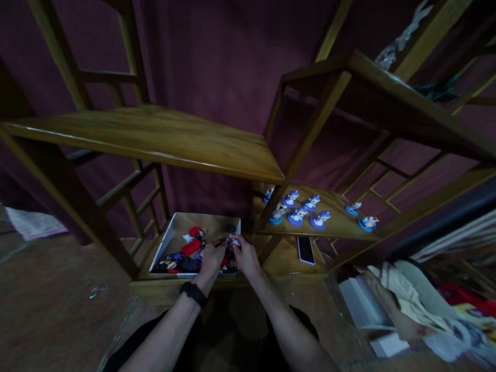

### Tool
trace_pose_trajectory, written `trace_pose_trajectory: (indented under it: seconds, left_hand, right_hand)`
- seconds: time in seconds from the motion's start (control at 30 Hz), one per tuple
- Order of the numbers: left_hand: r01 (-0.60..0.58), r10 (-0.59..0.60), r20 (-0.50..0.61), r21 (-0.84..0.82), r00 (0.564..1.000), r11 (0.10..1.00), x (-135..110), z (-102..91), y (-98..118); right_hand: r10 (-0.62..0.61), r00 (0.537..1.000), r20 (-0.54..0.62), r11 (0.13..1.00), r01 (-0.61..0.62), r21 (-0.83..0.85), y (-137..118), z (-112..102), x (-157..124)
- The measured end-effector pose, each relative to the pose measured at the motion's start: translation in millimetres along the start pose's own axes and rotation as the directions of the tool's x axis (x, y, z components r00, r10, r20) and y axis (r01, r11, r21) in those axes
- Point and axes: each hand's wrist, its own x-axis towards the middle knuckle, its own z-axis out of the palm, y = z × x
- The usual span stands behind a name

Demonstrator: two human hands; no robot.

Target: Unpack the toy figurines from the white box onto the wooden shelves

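Observation:
A shallow white box stands on the low wooden shelf, holding several small figurines with red, black and blue parts, among them a red-based figurine. Over the box's right half, my right hand is closed on a small blue-and-white figurine with a dark top. My left hand, a black band on its wrist, meets the same figurine from the left with fingers bent and closed. The fingertips partly hide the figurine, and both hands cover some of the pieces beneath.
On the raised shelf to the right stand several purple-based figurines and blue-based figurines. Below them lies a phone. A wooden shelf board overhangs the box. White boxes, cloth and plastic bags crowd the floor at right.

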Motion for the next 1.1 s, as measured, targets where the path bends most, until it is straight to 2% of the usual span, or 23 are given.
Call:
trace_pose_trajectory:
  seconds: [0.1, 0.2, 0.37, 0.57, 0.73, 0.83, 0.93, 1.1]
  left_hand:
    - [0.087, -0.074, 0.081, -0.171, 0.994, 0.981, -6, -3.5, 9]
    - [0.238, -0.194, 0.192, -0.239, 0.962, 0.942, -10, -11.0, 15]
    - [0.429, -0.353, 0.269, -0.322, 0.896, 0.844, -11, -16.9, 15]
    - [0.429, -0.358, 0.255, -0.332, 0.898, 0.84, -30, -13.9, 25]
    - [0.425, -0.347, 0.268, -0.336, 0.899, 0.841, -56, -23.8, 32]
    - [0.422, -0.33, 0.291, -0.358, 0.898, 0.833, -70, -31.2, 26]
    - [0.439, -0.329, 0.324, -0.375, 0.887, 0.816, -82, -32.9, 15]
    - [0.526, -0.376, 0.414, -0.348, 0.829, 0.776, -102, -23.6, -2]
  right_hand:
    - [-0.061, 0.998, 0.025, 0.998, 0.061, 0.019, -1, -6, -1]
    - [-0.104, 0.994, 0.034, 0.988, 0.1, 0.115, 2, -8, -3]
    - [0.001, 1.0, 0.017, 0.919, -0.007, 0.395, 11, -4, -5]
    - [0.026, 0.998, 0.05, 0.835, -0.049, 0.547, 11, -3, -5]
    - [-0.047, 0.993, 0.109, 0.759, -0.035, 0.65, -1, -11, -20]
    - [-0.078, 0.988, 0.135, 0.756, -0.029, 0.654, -3, -14, -34]
    - [-0.081, 0.992, 0.097, 0.762, -0.001, 0.648, -1, -18, -49]
    - [-0.041, 0.992, 0.117, 0.726, -0.051, 0.685, 9, -32, -76]
